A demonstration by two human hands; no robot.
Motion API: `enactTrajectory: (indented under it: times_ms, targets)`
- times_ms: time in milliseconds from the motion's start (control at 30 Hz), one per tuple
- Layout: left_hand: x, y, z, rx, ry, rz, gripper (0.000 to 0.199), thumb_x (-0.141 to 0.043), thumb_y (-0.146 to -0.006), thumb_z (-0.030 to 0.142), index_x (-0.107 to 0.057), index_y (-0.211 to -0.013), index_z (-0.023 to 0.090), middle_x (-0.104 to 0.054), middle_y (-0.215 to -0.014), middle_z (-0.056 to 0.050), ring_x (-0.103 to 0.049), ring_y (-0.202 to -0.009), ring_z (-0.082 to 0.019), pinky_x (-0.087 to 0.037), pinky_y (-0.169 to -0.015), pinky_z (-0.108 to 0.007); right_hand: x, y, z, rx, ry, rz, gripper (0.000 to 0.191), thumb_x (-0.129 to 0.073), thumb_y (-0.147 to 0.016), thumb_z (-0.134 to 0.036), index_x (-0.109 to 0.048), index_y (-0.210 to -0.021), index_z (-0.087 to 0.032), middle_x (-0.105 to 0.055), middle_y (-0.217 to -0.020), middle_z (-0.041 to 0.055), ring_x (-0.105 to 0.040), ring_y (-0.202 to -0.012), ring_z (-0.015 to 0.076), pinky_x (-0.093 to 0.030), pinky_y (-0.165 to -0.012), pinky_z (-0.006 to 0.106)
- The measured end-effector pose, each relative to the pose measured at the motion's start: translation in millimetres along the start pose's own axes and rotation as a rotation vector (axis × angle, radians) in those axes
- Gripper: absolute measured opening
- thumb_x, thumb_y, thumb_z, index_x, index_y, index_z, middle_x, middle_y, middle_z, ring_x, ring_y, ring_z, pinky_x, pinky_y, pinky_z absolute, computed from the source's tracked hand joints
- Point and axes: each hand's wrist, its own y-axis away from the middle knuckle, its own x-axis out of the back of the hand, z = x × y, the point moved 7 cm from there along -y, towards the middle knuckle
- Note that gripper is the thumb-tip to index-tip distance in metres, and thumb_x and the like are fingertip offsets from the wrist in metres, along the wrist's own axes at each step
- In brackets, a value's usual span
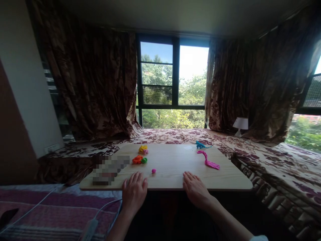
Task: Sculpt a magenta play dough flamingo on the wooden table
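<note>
My left hand (134, 188) lies palm down on the front edge of a pale wooden table (173, 160), fingers stretched out and holding nothing. My right hand (195, 186) rests flat on the same edge farther right, also without anything in it. Between them, a little beyond the left fingertips, sits a small magenta clay-like ball (153, 171). Orange lumps (137, 159) touch a green lump (144, 160) behind my left hand. Farther back are a yellow lump (142, 148) and a pale pink one (145, 151). Right of centre lie a bent pink strip (209, 162) and a blue animal-like figure (201, 145).
A blurred-out rectangular item (110, 170) is at the table's left. A white lamp (241, 125) stands on the flower-patterned ledge behind, by the curtains. At lower left, a white cable with a power strip (89, 229) lies on striped bedding (45, 214).
</note>
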Motion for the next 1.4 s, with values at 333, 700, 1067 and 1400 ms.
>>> enactTrajectory:
  times_ms: [333,700,1067,1400]
  targets:
    - [1.7,0,1,-0.019,0.017,-0.005,0.039,-0.032,-0.085,0.035,-0.056,-0.111,0.017,-0.054,-0.12,-0.01,-0.043,-0.115,-0.023,-0.028,-0.096,-0.039,-12,-77,-3,-0.087,-0.042,-0.093,0.05,-0.025,-0.089,-0.035,-0.034,-0.132,-0.011,-0.027,-0.14,0.0139,-0.023,-0.129,0.0226,-0.018,-0.103,0.043]
    - [0.3,1,-2,0.012,0.025,0.007,0.038,-0.033,-0.085,0.032,-0.056,-0.11,0.017,-0.054,-0.12,-0.01,-0.043,-0.115,-0.024,-0.026,-0.097,-0.041,1,11,2,0.019,-0.008,-0.016,0.049,-0.021,-0.09,-0.032,-0.03,-0.135,-0.015,-0.027,-0.141,0.0062,-0.022,-0.13,0.0185,-0.015,-0.105,0.037]
    - [-2.0,0,0,-0.015,0.0,-0.009,0.039,-0.03,-0.085,0.033,-0.056,-0.111,0.018,-0.054,-0.12,-0.01,-0.043,-0.115,-0.023,-0.027,-0.096,-0.04,-18,-71,-42,0.043,-0.071,-0.121,0.053,-0.022,-0.089,-0.039,-0.031,-0.133,-0.011,-0.026,-0.141,0.0125,-0.022,-0.129,0.0224,-0.017,-0.104,0.042]
    - [-0.6,0,-1,-0.002,0.022,0.0,0.039,-0.031,-0.085,0.033,-0.056,-0.11,0.016,-0.054,-0.121,-0.011,-0.042,-0.115,-0.023,-0.026,-0.097,-0.041,-6,-41,29,-0.135,0.007,-0.092,0.051,-0.019,-0.09,-0.035,-0.034,-0.133,-0.012,-0.027,-0.141,0.0107,-0.022,-0.13,0.0215,-0.016,-0.104,0.042]
